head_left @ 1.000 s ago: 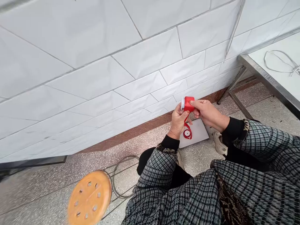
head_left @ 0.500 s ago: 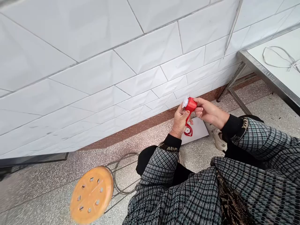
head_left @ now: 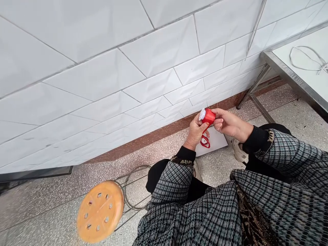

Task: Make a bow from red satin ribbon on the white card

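A spool of red ribbon with a white end is held between my two hands, in front of the tiled wall. My left hand has its fingers closed round the white end and the ribbon below it. On the spool's other side, the fingertips of my right hand press against the red part. A loop of red ribbon hangs under my left hand, over a white board on the floor. Part of the white end is hidden by my left fingers.
An orange round stool with metal legs lies on its side at lower left. A metal-framed table at right bears a coiled pale cord. The tiled wall runs behind my hands.
The spool has turned slightly between my hands, and the ribbon loop hangs a little lower and further left. Both hands keep their hold.
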Demonstrator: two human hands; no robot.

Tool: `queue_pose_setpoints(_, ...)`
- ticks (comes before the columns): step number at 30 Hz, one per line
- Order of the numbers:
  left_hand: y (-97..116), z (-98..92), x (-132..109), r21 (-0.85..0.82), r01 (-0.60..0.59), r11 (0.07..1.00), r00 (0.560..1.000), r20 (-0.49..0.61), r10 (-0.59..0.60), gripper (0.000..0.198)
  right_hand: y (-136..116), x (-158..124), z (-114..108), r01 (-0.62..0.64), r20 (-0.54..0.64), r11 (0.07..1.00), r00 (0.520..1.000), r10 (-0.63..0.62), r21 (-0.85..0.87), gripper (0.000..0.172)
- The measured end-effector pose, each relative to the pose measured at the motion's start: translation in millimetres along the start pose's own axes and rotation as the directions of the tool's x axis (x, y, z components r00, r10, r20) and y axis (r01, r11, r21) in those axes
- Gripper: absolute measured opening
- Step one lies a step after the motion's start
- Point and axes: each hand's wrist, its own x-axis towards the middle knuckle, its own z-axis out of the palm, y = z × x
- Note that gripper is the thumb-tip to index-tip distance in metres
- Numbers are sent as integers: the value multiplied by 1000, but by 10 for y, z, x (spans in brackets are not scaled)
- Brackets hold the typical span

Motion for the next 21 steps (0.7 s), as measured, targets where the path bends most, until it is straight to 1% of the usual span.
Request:
queue_pose_setpoints(2,10,0,1,13,4,1000,1000,-5,-4,73,44,-1,-30,39,18,999,999,-38,-27,17)
queue_pose_setpoints(4,21,24,-5,16,8,1000,999,-40,-8,66,114,0,-54,126,29,984,992,-123,-126,15)
queue_pose_setpoints(6,26,68,-14,11,21,1000,997,-71,-20,62,183,7,-69,223,33,938,974,-222,-265,19)
queue_pose_setpoints(8,26,122,-21,11,36,999,995,-98,-34,62,219,24,-79,279,18,893,956,-291,-354,27)
queue_pose_setpoints(10,23,171,-26,9,43,999,992,-120,-42,64,208,47,-84,296,-6,894,949,-317,-335,32)
queue_pose_setpoints(13,20,217,-28,-28,44,999,992,-115,-47,67,138,76,-81,271,-21,937,959,-282,-220,25)
queue_pose_setpoints(15,22,228,-29,-62,54,997,993,-104,-60,65,93,87,-70,261,-23,950,963,-269,-174,22)
queue_pose_setpoints(18,22,221,-34,-88,102,991,987,-115,-112,59,60,101,-57,266,-40,950,960,-276,-166,23)
queue_pose_setpoints(21,-4,194,-31,-77,143,987,978,-144,-153,52,53,122,-62,286,-51,941,953,-299,-183,22)
